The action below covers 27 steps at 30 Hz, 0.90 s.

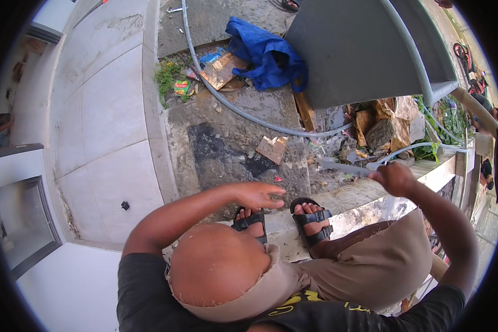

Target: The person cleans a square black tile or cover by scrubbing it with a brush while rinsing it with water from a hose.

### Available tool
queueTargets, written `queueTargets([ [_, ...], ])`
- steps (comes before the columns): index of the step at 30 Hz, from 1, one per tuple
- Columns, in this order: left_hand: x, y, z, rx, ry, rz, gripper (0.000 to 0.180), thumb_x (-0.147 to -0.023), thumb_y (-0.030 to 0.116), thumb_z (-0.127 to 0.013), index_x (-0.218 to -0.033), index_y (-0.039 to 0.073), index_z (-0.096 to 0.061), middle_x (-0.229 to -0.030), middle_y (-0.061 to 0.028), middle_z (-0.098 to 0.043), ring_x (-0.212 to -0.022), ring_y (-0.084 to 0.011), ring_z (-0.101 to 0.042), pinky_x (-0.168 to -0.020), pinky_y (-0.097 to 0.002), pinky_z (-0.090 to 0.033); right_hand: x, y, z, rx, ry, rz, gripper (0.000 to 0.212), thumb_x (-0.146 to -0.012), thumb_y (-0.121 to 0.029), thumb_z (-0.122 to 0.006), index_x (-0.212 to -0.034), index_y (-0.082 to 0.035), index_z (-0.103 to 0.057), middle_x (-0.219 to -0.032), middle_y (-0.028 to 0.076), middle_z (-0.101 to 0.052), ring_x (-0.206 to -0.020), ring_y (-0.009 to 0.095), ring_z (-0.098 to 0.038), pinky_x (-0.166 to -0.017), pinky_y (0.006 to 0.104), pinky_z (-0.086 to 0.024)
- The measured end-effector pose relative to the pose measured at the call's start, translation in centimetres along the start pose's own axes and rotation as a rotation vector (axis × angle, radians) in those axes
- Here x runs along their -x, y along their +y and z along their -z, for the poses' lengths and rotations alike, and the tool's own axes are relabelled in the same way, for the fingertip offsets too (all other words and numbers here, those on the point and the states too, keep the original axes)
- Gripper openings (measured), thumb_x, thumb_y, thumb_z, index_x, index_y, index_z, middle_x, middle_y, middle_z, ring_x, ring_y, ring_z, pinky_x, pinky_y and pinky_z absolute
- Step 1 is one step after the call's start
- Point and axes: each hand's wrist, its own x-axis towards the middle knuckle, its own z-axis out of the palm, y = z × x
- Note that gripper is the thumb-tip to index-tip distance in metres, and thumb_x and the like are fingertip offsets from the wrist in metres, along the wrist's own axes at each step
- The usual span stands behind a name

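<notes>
My right hand [394,178] is closed around the end of a light blue-grey hose [412,147], which loops in from the right. A blurred pale streak, apparently water, runs leftward from that hand over the wet ground. My left hand [260,195] hangs above my sandalled feet, fingers loosely stretched, with nothing in it. Beyond the hands lies a square, dirty tile piece [271,149] on concrete with a dark wet patch [221,157].
A thicker grey hose [243,113] curves across the ground. Farther off are a blue cloth [265,52], a broken board [223,70] and a large grey bin-like container [348,55]. Crumpled brown paper and rubble [384,127] lie beneath it. Pale tiles [113,94] extend at left.
</notes>
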Motion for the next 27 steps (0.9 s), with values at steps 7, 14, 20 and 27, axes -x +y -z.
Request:
queueTargets([
  [7, 5.9, 4.0, 11.0, -0.5, 0.31, 0.237, 0.081, -0.094, 0.06, -0.058, -0.148, 0.002, -0.041, -0.136, -0.0225, -0.059, -0.124, -0.0352, -0.058, -0.106, -0.0433, -0.044, -0.1, -4.1, -5.0, -0.39, 0.28, 0.247, 0.055, -0.098, -0.056, -0.051, -0.087, -0.005, -0.067, -0.069, 0.022, -0.064, -0.069, 0.045, -0.064, -0.065, 0.0538, -0.05],
  [14, -7.3, 7.5, 26.5, -0.831, 0.775, 0.317, 0.072, -0.09, 0.057, -0.062, -0.138, 0.005, -0.055, -0.142, -0.0238, -0.053, -0.141, -0.0392, -0.04, -0.115, -0.0462, -0.034, -3.2, -6.5, -10.0, -0.404, 0.424, 0.453, 0.055, -0.093, -0.063, -0.053, -0.085, -0.01, -0.062, -0.058, 0.018, -0.063, -0.056, 0.04, -0.065, -0.052, 0.0503, -0.052],
  [20, -15.7, 1.4, 27.0, -0.534, 1.052, 0.662, 0.059, -0.087, 0.049, -0.068, -0.132, 0.013, -0.062, -0.135, -0.0241, -0.059, -0.136, -0.0383, -0.046, -0.112, -0.0467, -0.038, -3.4, -7.8, -12.4, -0.5, 0.418, 0.417, 0.056, -0.094, -0.063, -0.052, -0.082, -0.009, -0.061, -0.059, 0.018, -0.064, -0.057, 0.039, -0.067, -0.052, 0.0503, -0.053],
  [27, -1.6, 12.0, 35.0, -0.754, 1.835, -0.214, 0.027, -0.087, 0.02, -0.066, -0.108, 0.004, -0.072, -0.106, -0.0191, -0.072, -0.103, -0.0377, -0.068, -0.091, -0.0439, -0.053, -4.8, -5.7, -11.7, -0.47, 0.294, 0.333, 0.058, -0.096, -0.061, -0.05, -0.088, -0.006, -0.066, -0.065, 0.019, -0.067, -0.064, 0.041, -0.068, -0.058, 0.0523, -0.054],
])
